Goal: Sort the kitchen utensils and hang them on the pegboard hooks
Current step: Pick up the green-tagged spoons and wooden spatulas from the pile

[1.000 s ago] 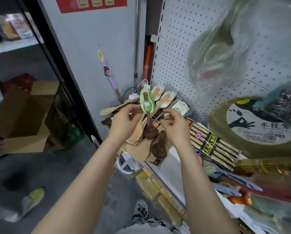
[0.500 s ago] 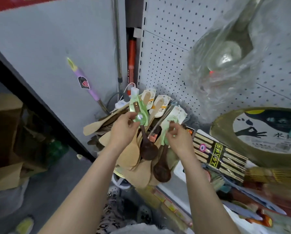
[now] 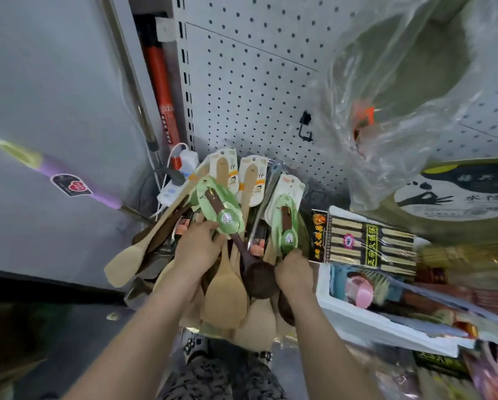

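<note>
Carded utensils gripped at centre frame.
Left hand (image 3: 197,251) clamps the spatula bundle (image 3: 224,298); right hand (image 3: 294,274) pinches a green-carded spoon (image 3: 285,223).

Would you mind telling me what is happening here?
A person is sorting utensils. The left hand grips a dark wooden spoon on a green card above a bundle of pale wooden spatulas; the right hand grips a second green-carded dark spoon. The black hook on the white pegboard holds nothing yet.
</note>
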A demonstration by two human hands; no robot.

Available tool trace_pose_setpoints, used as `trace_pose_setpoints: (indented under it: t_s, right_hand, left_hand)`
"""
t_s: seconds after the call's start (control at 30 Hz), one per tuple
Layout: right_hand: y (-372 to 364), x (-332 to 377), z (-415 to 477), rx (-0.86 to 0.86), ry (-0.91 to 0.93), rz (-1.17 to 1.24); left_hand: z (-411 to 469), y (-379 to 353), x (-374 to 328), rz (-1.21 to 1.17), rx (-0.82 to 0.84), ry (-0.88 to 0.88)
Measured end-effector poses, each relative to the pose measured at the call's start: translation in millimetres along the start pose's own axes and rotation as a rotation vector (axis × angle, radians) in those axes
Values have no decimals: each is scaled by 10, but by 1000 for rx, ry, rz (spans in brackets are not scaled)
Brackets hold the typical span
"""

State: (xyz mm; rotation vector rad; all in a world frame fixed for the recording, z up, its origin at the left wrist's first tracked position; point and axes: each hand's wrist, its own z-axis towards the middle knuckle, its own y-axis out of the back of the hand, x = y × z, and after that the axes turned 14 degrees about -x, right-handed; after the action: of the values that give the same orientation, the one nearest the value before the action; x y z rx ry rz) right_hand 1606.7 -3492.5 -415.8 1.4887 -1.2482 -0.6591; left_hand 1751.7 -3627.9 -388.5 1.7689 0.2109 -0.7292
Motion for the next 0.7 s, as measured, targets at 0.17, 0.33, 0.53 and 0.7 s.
trace_pose_setpoints:
  t_s: [0.17, 0.33, 0.53, 0.7]
  right_hand:
    - [-108, 71, 22, -105, -52, -60]
    - [-20, 193, 28, -249, 5, 99]
    - [207, 549, 80, -267, 155, 301]
    - [19, 728, 63, -34, 128, 384]
  left_hand:
    - [172, -32, 33, -23, 7, -29]
    - [295, -36, -44, -83, 23, -57]
    - [347, -40, -162, -127, 33, -97]
    - [361, -90, -125, -196, 47, -91]
